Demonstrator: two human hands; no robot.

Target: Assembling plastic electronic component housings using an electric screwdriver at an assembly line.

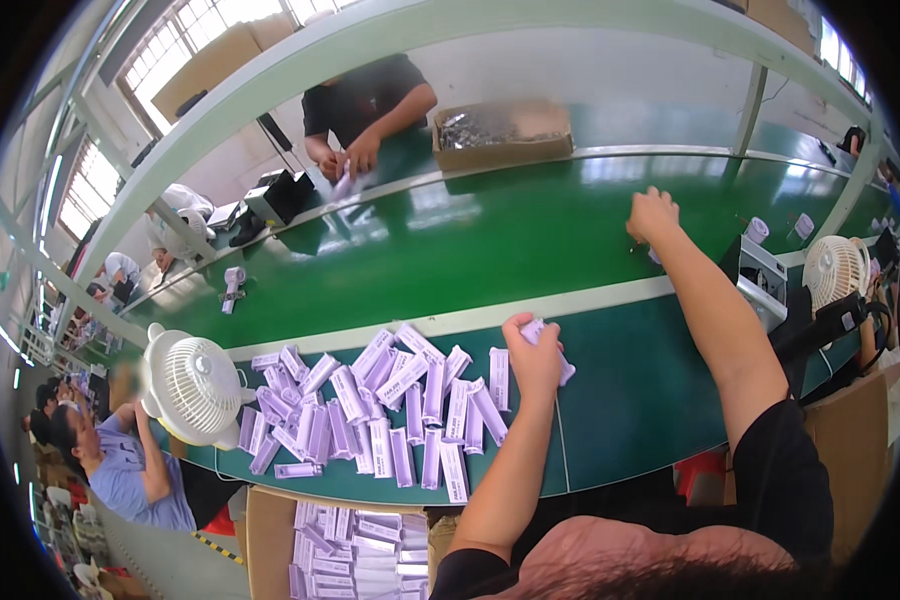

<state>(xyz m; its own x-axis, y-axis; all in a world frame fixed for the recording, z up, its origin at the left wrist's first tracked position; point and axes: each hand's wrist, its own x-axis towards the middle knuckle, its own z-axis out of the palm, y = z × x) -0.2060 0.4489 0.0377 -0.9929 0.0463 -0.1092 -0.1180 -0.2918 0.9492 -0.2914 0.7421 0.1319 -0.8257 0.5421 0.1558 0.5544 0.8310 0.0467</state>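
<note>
A small lilac carton (547,345) is gripped in the left hand (532,352), held just above the dark green bench (630,400) near its pale edge strip. Beside it to the left, a heap of like lilac cartons (380,410) is spread on the bench. The right hand (652,213) is stretched out over the green conveyor belt (450,240), fingers curled shut; whether anything is held cannot be told. A white fan (195,385) is seen left of the heap

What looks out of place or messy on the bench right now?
The pale purple boxes lie in a loose, overlapping heap at mixed angles beside the left hand. One small item sits alone on the green belt.
</note>
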